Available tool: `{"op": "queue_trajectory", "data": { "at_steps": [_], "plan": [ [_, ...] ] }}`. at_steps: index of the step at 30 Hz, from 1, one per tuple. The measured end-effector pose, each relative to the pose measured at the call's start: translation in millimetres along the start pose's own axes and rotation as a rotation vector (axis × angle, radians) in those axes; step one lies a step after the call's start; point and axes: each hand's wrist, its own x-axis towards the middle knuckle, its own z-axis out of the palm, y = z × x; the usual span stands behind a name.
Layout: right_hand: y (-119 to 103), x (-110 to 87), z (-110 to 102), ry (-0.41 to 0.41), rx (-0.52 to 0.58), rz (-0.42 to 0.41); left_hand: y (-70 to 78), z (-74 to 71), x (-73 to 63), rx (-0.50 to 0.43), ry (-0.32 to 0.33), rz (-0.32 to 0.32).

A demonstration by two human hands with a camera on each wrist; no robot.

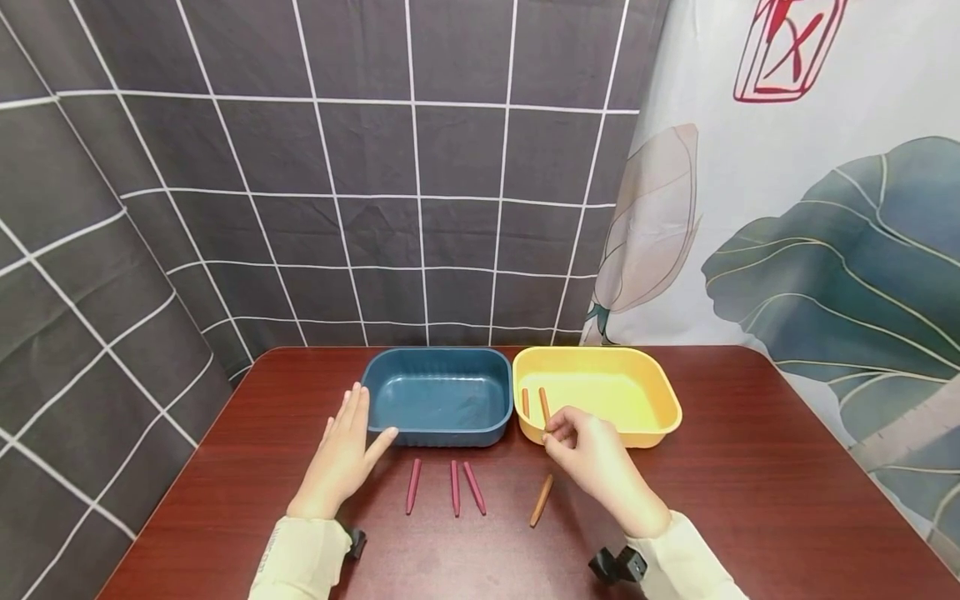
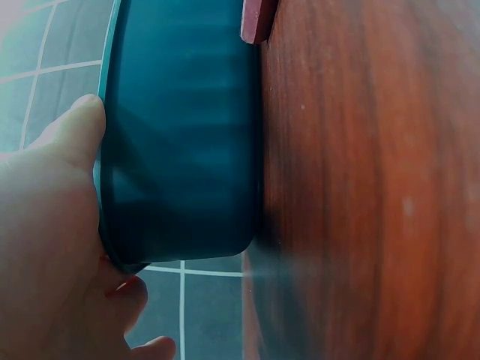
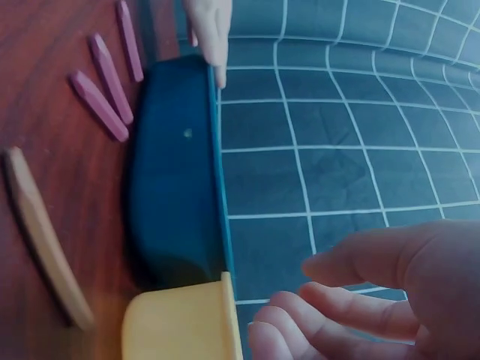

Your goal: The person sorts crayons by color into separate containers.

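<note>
Straight fingers of my left hand [image 1: 341,454] rest along the left end of the blue bin [image 1: 438,437]. Its thumb [image 2: 88,124] touches the front rim. My right hand [image 1: 592,458] is over the front left rim of the yellow bin [image 1: 652,433]. In the right wrist view, nothing shows between the thumb and the loosely bent fingers [image 3: 289,322]. Just beyond those fingertips, one orange crayon [image 1: 543,402] lies in the yellow bin. A second orange crayon [image 1: 526,403] is to its left. On the table in front lies another orange crayon [image 1: 542,500].
Three pink crayons lie before the blue bin: one on the left [image 1: 413,487], one in the middle [image 1: 455,488], one on the right [image 1: 474,488]. The bins stand side by side near the back edge of the dark red table [image 1: 750,500]. A grey checked cloth [image 1: 465,233] hangs behind.
</note>
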Motion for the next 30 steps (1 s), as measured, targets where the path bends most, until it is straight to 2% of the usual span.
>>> {"op": "queue_trajectory", "data": {
  "at_steps": [6, 14, 21, 30],
  "plan": [
    [6.7, -7.9, 6.9, -0.068, -0.026, 0.033, 0.3, -0.5, 0.3, 0.002, 0.004, 0.003],
    [15.9, -12.6, 16.6, -0.144, -0.118, 0.135, 0.1, -0.4, 0.1, 0.003, -0.005, -0.001],
    [26.0, -13.7, 22.1, -0.16, -0.228, 0.138, 0.5, 0.5, 0.5, -0.001, -0.005, -0.003],
    [33.2, -12.6, 29.6, -0.199, -0.232, 0.221, -0.3, 0.3, 0.2, -0.002, -0.007, -0.004]
  ]
}}
